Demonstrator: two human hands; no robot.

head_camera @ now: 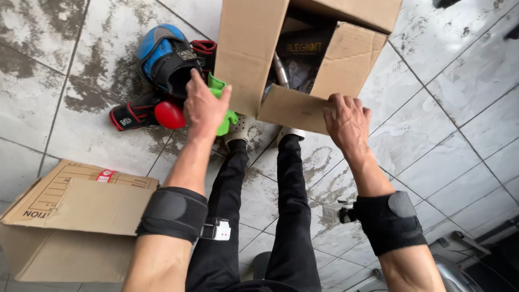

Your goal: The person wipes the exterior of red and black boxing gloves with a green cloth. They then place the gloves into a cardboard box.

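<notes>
The left hand (204, 108) closes around a soft bright-green cloth (223, 108) beside the padded blue-and-black gloves (165, 57) on the stained tile floor (443, 108), while the right hand (346, 121) grips the stiff cardboard box's (254, 48) front flap.

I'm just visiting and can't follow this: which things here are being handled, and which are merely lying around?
In hand:
left hand gripping a bright green cloth item
right hand on a flap of the open brown cardboard box

Lying about:
blue and black padded headgear
black and red boxing glove
second cardboard box
</notes>
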